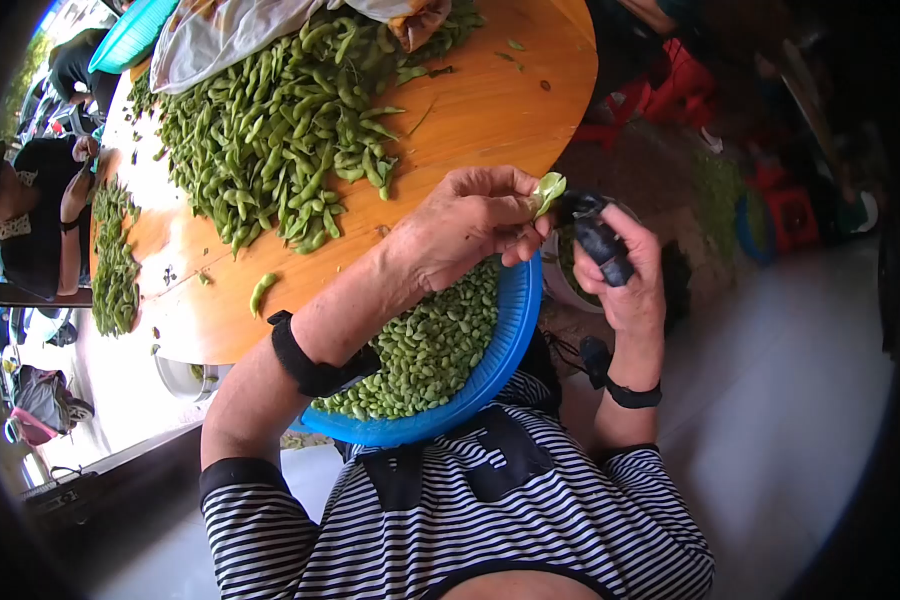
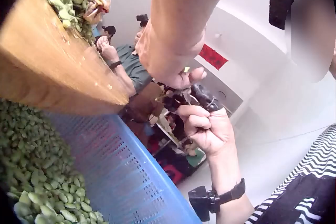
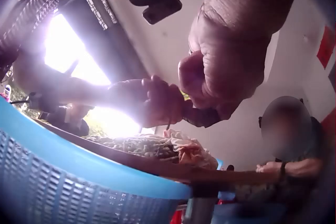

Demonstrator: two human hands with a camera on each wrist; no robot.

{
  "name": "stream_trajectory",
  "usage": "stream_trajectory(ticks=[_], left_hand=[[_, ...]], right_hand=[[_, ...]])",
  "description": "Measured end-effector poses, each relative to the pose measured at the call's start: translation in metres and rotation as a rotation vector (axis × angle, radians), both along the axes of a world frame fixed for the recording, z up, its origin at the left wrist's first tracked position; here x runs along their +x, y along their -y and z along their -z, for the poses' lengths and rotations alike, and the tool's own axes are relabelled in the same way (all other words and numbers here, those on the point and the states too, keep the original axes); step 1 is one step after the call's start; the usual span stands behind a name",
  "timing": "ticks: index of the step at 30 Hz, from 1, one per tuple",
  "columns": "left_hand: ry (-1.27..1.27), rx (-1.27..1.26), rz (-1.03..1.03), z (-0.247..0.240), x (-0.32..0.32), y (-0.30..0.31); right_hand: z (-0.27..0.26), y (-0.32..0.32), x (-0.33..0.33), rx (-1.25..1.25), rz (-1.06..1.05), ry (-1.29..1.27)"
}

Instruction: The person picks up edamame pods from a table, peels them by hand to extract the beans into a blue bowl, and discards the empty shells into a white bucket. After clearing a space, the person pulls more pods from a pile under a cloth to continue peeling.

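My left hand [image 1: 475, 225] pinches a split, pale green bean pod [image 1: 548, 193] between thumb and fingers. Close beside it, my right hand [image 1: 635, 265] has its fingers curled. Glossy black covers [image 1: 602, 248] seem to sit on its thumb and forefinger, and their tips meet the pod's edge. Both hands are above a blue plastic basket [image 1: 518, 320] of shelled green beans [image 1: 435, 345]. In the left wrist view the right hand [image 2: 207, 129] faces the left hand [image 2: 170, 50]. The right wrist view shows the left hand [image 3: 149, 100] in backlight; the pod is mostly hidden there.
A big heap of unshelled pods [image 1: 280, 130] lies on the round wooden table [image 1: 490, 110], under a whitish cloth bag [image 1: 230, 40]. Another pile [image 1: 117, 265] lies at the table's left edge, near a seated person [image 1: 45, 210]. A white bucket [image 1: 185, 378] stands below.
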State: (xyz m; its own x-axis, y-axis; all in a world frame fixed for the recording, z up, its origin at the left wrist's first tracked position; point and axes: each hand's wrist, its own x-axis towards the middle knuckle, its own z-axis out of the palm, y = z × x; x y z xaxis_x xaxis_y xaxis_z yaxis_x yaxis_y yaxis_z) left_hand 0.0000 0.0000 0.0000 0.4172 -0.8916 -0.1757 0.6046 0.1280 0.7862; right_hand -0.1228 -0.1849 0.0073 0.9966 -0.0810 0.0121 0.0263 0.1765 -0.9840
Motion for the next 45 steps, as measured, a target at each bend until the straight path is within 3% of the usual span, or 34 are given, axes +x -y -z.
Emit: stream_trajectory(ticks=[3, 5, 6, 7, 9, 11, 14, 15, 17, 20, 22, 25, 31, 34, 35, 37, 38, 40, 45], left_hand=[[-0.005, 0.017, -0.044, -0.002, -0.016, 0.022], [0.284, -0.015, -0.137, -0.009, -0.026, 0.031], [0.561, 0.144, -0.079, -0.011, -0.027, 0.031], [1.257, 0.101, -0.328, -0.001, -0.03, 0.037], [1.5, 0.264, -0.454, 0.012, -0.038, 0.038], [1.398, 0.323, -0.399, 0.01, -0.036, 0.024], [1.28, 0.505, -0.21, -0.009, -0.014, -0.02], [1.457, 0.451, -0.407, -0.006, -0.006, -0.035], [1.71, 0.658, -0.552, -0.006, 0.016, -0.062], [1.869, 0.787, -0.501, -0.005, 0.037, -0.08], [2.005, 0.964, -0.293, -0.001, 0.043, -0.082], [2.101, 0.967, -0.263, 0.001, 0.045, -0.082], [2.027, 0.987, -0.224, -0.008, 0.037, -0.096], [1.888, 0.869, -0.432, -0.008, 0.034, -0.101], [1.887, 0.868, -0.432, -0.012, 0.03, -0.101], [1.638, 0.914, -0.455, -0.02, 0.02, -0.101], [1.639, 0.911, -0.457, -0.02, 0.014, -0.1], [1.267, 0.808, -0.561, -0.021, 0.0, -0.098], [1.124, 0.843, -0.632, -0.008, -0.008, -0.107]], right_hand=[[-0.002, 0.001, -0.003, -0.009, -0.042, -0.036], [0.022, 0.002, -0.002, 0.138, 0.254, 0.024], [0.034, 0.007, -0.002, 0.13, 0.405, -0.026], [0.038, 0.006, 0.004, 0.138, 0.621, 0.073], [0.042, 0.042, 0.009, -0.012, 0.634, -0.091], [0.07, 0.071, 0.007, -0.086, 0.813, -0.092], [0.094, 0.104, -0.014, -0.112, 0.798, -0.199], [0.095, 0.104, -0.017, -0.132, 0.815, -0.267], [0.093, 0.096, -0.019, -0.151, 0.781, -0.28], [0.098, 0.088, -0.013, -0.141, 0.67, -0.27], [0.083, 0.068, -0.002, -0.128, 0.597, -0.245], [0.067, 0.053, 0.005, -0.136, 0.463, -0.198], [0.036, 0.022, 0.004, -0.176, 0.367, -0.228], [0.02, -0.003, 0.006, -0.37, 0.192, -0.098], [0.007, -0.014, 0.005, -0.399, 0.112, -0.168], [0.007, -0.026, 0.007, -0.469, -0.017, -0.066], [0.008, -0.034, 0.009, -0.516, -0.043, 0.012], [0.007, -0.045, 0.015, -0.569, -0.139, 0.105], [-0.001, -0.06, 0.024, -0.573, -0.185, 0.062]])
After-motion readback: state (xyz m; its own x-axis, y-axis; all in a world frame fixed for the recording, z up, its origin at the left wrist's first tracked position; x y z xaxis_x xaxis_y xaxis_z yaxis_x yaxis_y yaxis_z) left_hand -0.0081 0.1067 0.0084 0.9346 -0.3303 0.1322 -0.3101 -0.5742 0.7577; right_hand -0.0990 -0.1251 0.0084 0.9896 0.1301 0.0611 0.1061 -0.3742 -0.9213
